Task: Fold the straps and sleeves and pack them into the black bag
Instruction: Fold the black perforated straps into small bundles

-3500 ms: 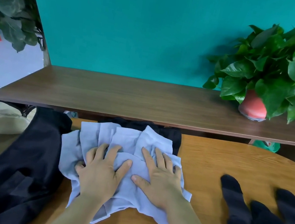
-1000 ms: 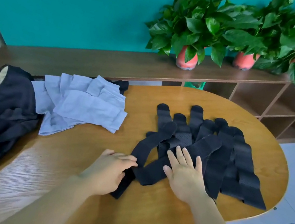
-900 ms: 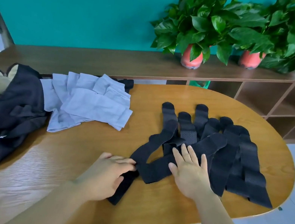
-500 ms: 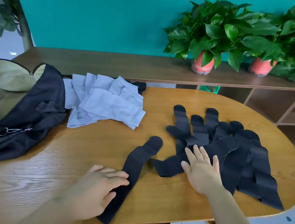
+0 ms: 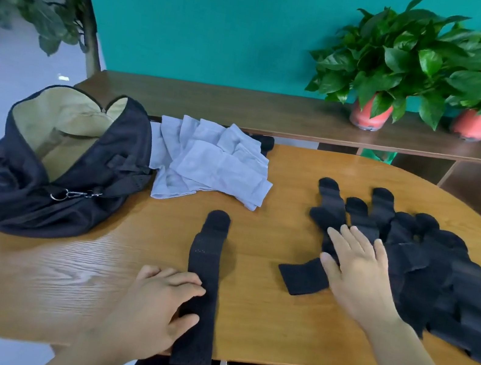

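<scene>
**mossy_k:** ok so where's everything sitting rn?

**tbone42:** black bag (image 5: 39, 188) is at the left end of the counter (image 5: 63, 267), mouth gaping open, tan lining showing. The grey sleeves (image 5: 213, 167) are stacked right against its right side. One black strap (image 5: 203, 288) lies on its own mid-counter, running front to back, with its near end hanging over the edge.

**mossy_k:** and the hands?

**tbone42:** left hand (image 5: 159, 306) rests on that lone strap, fingers (image 5: 182, 284) loosely together with the tips on its left edge and the thumb touching it lower down. It's not really a clamp. Right hand (image 5: 358, 274) is flat, fingers (image 5: 350, 243) spread apart, pressing on the left side of the pile of black straps (image 5: 446, 283) at the right end.
</scene>
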`<state>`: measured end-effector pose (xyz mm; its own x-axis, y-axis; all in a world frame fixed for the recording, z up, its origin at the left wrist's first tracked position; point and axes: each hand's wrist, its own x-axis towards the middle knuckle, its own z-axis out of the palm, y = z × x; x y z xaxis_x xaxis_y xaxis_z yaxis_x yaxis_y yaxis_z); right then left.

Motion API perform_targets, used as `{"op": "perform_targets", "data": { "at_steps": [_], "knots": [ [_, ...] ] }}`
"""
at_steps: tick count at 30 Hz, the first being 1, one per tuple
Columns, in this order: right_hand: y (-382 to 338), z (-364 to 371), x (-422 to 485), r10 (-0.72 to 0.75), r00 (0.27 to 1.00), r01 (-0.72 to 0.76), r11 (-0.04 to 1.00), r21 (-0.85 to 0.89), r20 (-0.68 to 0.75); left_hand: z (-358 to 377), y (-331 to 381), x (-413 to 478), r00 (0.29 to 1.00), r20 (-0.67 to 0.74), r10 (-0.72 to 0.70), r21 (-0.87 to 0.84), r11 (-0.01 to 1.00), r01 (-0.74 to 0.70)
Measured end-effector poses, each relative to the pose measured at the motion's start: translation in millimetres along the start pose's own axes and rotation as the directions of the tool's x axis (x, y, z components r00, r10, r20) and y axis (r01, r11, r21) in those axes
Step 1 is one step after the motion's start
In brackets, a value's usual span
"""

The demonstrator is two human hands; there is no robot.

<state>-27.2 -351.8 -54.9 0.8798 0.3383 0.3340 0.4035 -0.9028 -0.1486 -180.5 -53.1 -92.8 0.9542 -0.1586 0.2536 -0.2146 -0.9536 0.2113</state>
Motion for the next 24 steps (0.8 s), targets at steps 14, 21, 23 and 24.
{"op": "perform_targets", "data": {
  "at_steps": [14, 21, 23, 24],
  "knots": [
    [-158, 49, 12, -0.5, 0.728, 0.434, 0.866, 0.25, 0.468, 6, -13, -14, 0.996, -0.056, -0.069, -0.072, 0.995, 0.064],
    [-162, 65, 38, -0.464, 0.715, 0.377, 0.886, 0.27, 0.523, 6, -15, -13, 0.996, -0.071, -0.058, -0.105, 0.993, 0.05],
    [-163, 68, 43, -0.459, 0.716, 0.368, 0.889, 0.274, 0.527, 6, -17, -12, 0.996, -0.069, -0.058, -0.11, 0.993, 0.05],
    [-164, 69, 45, -0.457, 0.716, 0.365, 0.889, 0.276, 0.528, 7, -18, -12, 0.996, -0.07, -0.058, -0.109, 0.993, 0.051]
  ]
}}
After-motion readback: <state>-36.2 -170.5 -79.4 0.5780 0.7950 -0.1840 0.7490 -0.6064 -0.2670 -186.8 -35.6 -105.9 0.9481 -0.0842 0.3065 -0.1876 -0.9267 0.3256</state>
